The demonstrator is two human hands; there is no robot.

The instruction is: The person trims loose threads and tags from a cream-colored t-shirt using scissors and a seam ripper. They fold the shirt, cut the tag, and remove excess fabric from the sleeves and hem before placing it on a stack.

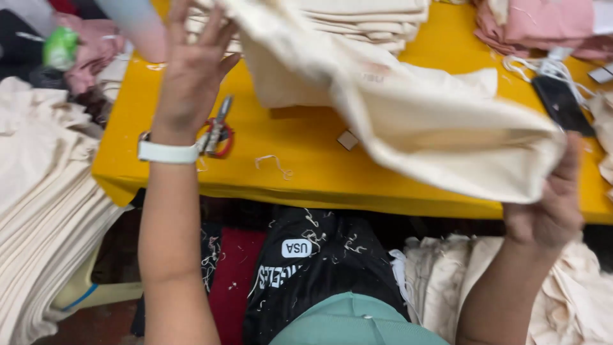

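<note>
- Left hand (191,70): raised over the yellow counter (300,172), palm away from the camera, fingers spread; its fingertips are cut off by the top edge, so whether they grip the cloth cannot be told. A white wristband (167,152) circles the wrist.
- Right hand (552,204): at the counter's near edge, fingers clamped on the lower corner of the cream fabric piece (408,108); the fingertips are hidden behind the cloth.
- Cream fabric piece: stretched in the air between the two hands, blurred by motion; its upper end runs out of view beside the left hand, and a faint mark on it cannot be read.
- Scissors (217,131): red-handled, lying on the counter just beside the left wrist, partly covered by it.
- Stack of folded cream cloth (364,19): beyond the hands, partly hidden by the held piece.
- Dark phone (563,102): on the counter above the right hand, beside white cords.
- Pink garments (543,25): far right corner, cropped.
- Piled cream cloth (38,204): left of the left arm, cut off at the frame edge.
</note>
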